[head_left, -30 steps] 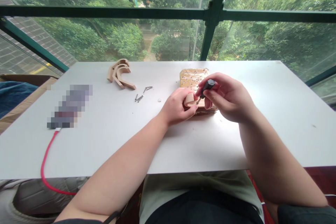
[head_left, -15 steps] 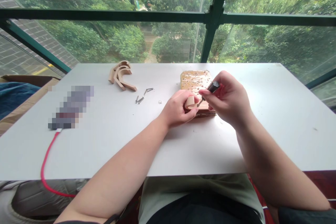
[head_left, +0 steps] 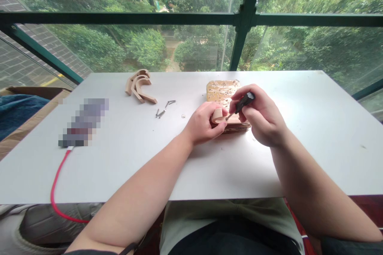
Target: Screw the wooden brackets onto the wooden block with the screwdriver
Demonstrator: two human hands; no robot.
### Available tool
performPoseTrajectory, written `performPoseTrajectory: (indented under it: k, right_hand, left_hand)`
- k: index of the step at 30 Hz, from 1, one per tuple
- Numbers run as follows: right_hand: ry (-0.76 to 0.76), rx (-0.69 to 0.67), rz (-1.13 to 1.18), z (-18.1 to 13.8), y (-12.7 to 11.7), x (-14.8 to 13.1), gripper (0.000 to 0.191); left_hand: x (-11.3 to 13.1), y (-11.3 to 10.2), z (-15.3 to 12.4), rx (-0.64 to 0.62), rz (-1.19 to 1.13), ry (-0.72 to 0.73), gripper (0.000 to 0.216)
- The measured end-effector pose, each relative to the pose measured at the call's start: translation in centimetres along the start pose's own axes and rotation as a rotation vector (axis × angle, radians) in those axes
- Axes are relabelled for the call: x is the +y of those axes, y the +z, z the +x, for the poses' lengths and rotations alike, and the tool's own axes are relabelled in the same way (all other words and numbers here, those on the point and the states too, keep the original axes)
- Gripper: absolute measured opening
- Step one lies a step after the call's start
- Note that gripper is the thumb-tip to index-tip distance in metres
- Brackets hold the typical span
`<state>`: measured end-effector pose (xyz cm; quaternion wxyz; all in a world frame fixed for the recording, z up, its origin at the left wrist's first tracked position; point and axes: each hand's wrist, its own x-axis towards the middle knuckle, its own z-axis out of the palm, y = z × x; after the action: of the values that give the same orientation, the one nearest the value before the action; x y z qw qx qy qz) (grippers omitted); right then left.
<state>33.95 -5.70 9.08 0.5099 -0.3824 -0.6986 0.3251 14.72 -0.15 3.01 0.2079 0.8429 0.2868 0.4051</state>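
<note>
A tan wooden board [head_left: 222, 89] dotted with small holes lies on the white table [head_left: 125, 155]. My left hand [head_left: 204, 124] is closed on a small curved wooden piece [head_left: 217, 115] and presses it down on the board's near edge. My right hand [head_left: 259, 116] grips a black-handled screwdriver [head_left: 243, 102], its thin tip slanting down to the curved piece.
A few more curved wooden pieces [head_left: 139, 87] lie at the back left. Several loose screws [head_left: 163, 109] sit between them and the board. A blurred object [head_left: 84, 121] with a red cable [head_left: 58, 191] lies at the left. Glass panes and a green rail stand behind the table.
My right hand has turned the screwdriver handle and shifted its fingers on it. The left hand stays on the curved piece.
</note>
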Motion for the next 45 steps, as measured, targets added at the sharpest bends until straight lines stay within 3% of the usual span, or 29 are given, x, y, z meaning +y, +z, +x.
performPoseTrajectory:
  k: [15, 27, 45]
  right_hand:
    - [0.063, -0.048, -0.046, -0.1, -0.8, -0.6, 0.024]
    - [0.077, -0.001, -0.12, -0.1, -0.9, -0.9, 0.011]
    - [0.095, 0.027, -0.151, -0.1, -1.0, -1.2, 0.009]
  left_hand:
    - [0.0, 0.0, 0.0, -0.015, -0.011, -0.005, 0.023]
    - [-0.1, 0.0, -0.1, -0.005, -0.031, 0.009, 0.021]
    - [-0.1, 0.0, -0.1, 0.003, -0.039, 0.011, 0.021]
